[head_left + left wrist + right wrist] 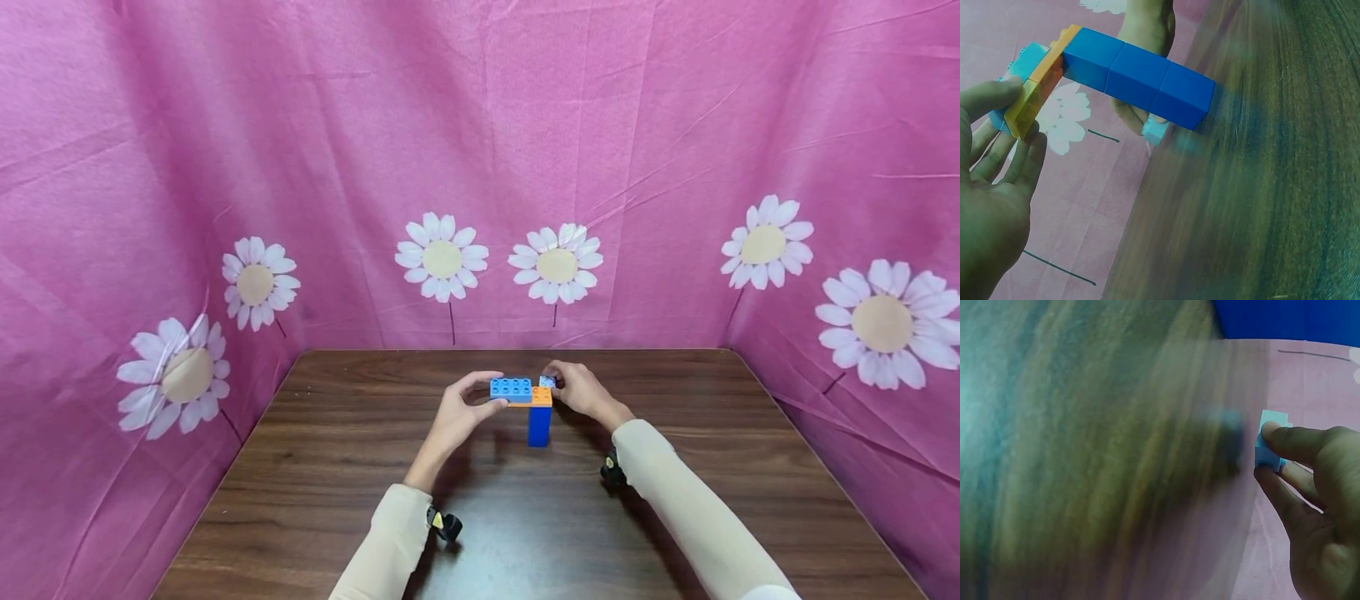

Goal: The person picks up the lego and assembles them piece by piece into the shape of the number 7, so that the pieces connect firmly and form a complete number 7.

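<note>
In the head view, a column of dark blue building bricks [538, 427] stands upright on the table, an orange brick [542, 395] across its top. The orange brick juts out to the left and carries a light blue brick [511, 387] with rows of studs. My left hand [461, 411] holds that overhanging end, thumb on the near side and fingers around the far side, partly hidden. Behind and right of the column, my right hand [581, 389] pinches a small pale blue brick [1270, 453] between thumb and fingertips. It is apart from the column in the left wrist view.
The brown wood-grain table [337, 467] runs back to a pink cloth [480, 125] with printed daisies, which also hangs along both sides. A small black wrist device [447, 527] sits at the left sleeve, another device [612, 469] at the right.
</note>
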`<action>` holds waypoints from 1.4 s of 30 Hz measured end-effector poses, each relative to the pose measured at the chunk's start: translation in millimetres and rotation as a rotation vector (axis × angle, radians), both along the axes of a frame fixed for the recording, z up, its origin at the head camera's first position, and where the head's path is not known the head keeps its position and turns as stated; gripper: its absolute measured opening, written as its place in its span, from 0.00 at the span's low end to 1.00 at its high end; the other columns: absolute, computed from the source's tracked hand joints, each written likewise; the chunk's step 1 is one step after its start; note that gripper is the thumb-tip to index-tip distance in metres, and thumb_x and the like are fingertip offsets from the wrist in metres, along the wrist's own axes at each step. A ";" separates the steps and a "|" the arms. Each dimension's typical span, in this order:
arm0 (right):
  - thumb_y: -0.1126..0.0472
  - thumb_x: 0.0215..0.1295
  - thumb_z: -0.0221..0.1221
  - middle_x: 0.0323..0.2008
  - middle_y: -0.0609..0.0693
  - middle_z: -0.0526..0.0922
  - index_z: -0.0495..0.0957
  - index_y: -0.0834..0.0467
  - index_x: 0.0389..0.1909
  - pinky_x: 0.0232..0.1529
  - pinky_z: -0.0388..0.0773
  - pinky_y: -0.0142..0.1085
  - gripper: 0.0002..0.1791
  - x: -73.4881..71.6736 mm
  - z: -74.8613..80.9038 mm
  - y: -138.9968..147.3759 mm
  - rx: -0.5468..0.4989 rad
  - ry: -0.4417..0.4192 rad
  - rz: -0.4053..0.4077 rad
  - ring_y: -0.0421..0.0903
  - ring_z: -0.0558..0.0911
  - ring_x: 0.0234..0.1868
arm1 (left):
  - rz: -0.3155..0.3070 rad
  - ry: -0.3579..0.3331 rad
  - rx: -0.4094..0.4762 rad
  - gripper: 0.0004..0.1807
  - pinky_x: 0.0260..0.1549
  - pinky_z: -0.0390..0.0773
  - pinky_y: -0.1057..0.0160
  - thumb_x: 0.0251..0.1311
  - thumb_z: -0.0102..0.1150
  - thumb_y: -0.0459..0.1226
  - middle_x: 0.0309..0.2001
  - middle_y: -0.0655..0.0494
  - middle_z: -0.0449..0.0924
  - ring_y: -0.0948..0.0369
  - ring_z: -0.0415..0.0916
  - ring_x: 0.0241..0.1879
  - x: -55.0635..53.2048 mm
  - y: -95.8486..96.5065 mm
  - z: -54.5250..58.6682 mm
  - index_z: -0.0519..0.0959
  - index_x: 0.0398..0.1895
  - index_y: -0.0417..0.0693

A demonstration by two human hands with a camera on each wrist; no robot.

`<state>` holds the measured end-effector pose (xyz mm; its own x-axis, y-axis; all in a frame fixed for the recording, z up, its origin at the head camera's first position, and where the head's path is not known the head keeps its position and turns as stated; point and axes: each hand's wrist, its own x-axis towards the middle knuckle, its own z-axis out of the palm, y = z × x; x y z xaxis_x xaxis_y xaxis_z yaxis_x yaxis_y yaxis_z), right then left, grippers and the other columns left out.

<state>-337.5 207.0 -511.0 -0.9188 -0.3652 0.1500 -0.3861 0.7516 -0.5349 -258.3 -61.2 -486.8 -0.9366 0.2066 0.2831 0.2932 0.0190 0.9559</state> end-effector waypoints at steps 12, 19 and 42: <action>0.67 0.69 0.69 0.52 0.59 0.90 0.86 0.63 0.56 0.53 0.88 0.51 0.16 13.1 27.3 1.9 -0.015 0.083 0.049 0.54 0.89 0.50 | -0.010 0.001 -0.001 0.23 0.46 0.86 0.68 0.60 0.77 0.30 0.56 0.47 0.87 0.48 0.83 0.54 2.6 -1.7 2.2 0.87 0.60 0.45; 0.68 0.69 0.69 0.53 0.61 0.90 0.86 0.62 0.59 0.49 0.90 0.46 0.18 22.7 47.5 1.9 -0.094 0.096 0.073 0.54 0.91 0.48 | -0.015 0.008 0.006 0.23 0.46 0.85 0.68 0.59 0.78 0.31 0.56 0.48 0.87 0.54 0.83 0.53 3.7 -2.3 1.6 0.88 0.59 0.48; 0.57 0.68 0.73 0.57 0.54 0.89 0.86 0.56 0.61 0.54 0.88 0.50 0.21 62.3 107.0 -6.3 -0.097 0.179 0.146 0.50 0.91 0.50 | -0.008 0.042 0.026 0.22 0.55 0.85 0.58 0.60 0.75 0.27 0.54 0.44 0.87 0.48 0.81 0.55 3.4 -4.6 2.4 0.87 0.59 0.43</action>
<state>-275.2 200.7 -404.1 -0.8129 -0.4681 0.3465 -0.5820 0.6295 -0.5148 -255.0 -65.8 -484.4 -0.9220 0.2062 0.3276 0.3331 -0.0086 0.9429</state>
